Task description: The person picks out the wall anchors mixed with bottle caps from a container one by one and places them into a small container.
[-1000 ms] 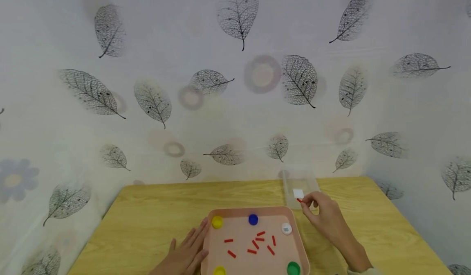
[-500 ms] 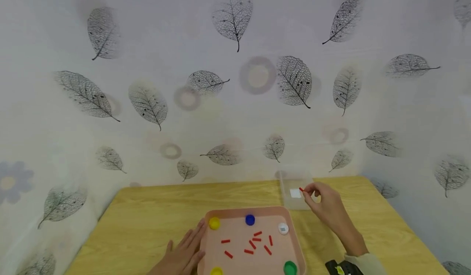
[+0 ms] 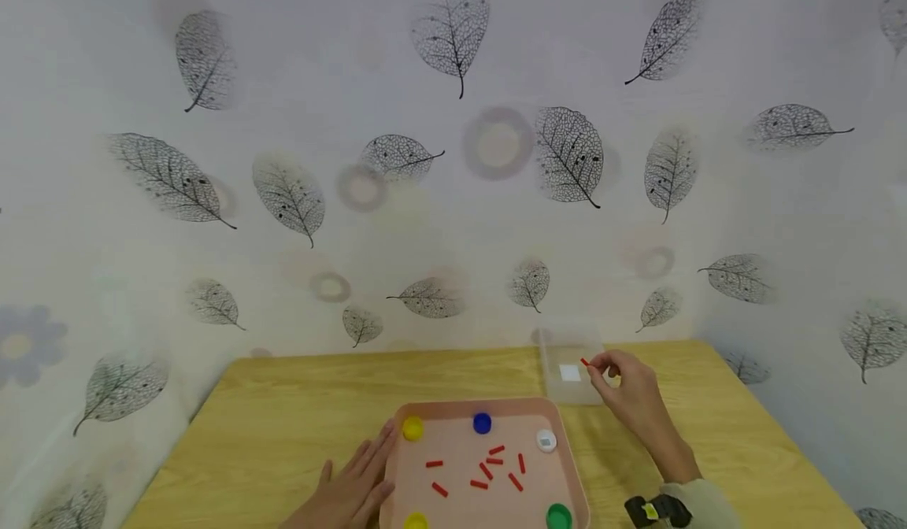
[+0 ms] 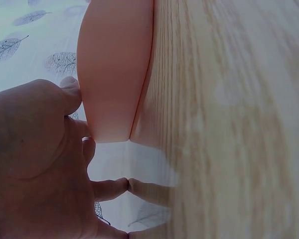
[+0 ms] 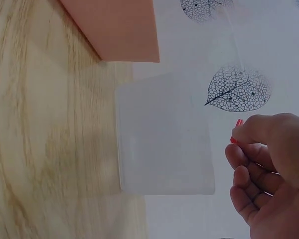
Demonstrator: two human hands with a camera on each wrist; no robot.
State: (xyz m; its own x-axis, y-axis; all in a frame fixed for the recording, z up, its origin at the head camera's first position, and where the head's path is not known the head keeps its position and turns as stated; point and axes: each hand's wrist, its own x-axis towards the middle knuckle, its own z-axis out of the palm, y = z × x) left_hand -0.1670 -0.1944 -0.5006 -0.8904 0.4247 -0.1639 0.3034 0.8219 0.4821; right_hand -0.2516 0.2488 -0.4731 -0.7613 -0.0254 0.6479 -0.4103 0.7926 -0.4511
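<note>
My right hand (image 3: 634,391) pinches a small red stick (image 3: 585,362) between thumb and fingertip. It hovers over the right side of a clear plastic box (image 3: 556,393), and the stick (image 5: 239,122) sticks out past the thumb in the right wrist view. The other fingers are curled loosely. On the left, my left hand (image 3: 350,486) lies with extended fingers against the side of a pink tray (image 3: 489,509); the left wrist view shows the thumb on the tray wall (image 4: 114,74). Several red sticks (image 3: 486,471) lie scattered inside the tray.
Round caps line the tray's edges: yellow (image 3: 413,428), blue (image 3: 483,423), white (image 3: 546,440), green (image 3: 559,516) and another yellow (image 3: 416,521). A white label (image 3: 569,372) shows on the box. Behind the wooden table (image 3: 305,395) hangs a leaf-patterned backdrop (image 3: 453,198).
My right hand has risen and shifted slightly right relative to the clear box, still pinching the red stick. The left hand stays against the tray, and the scattered sticks have not moved.
</note>
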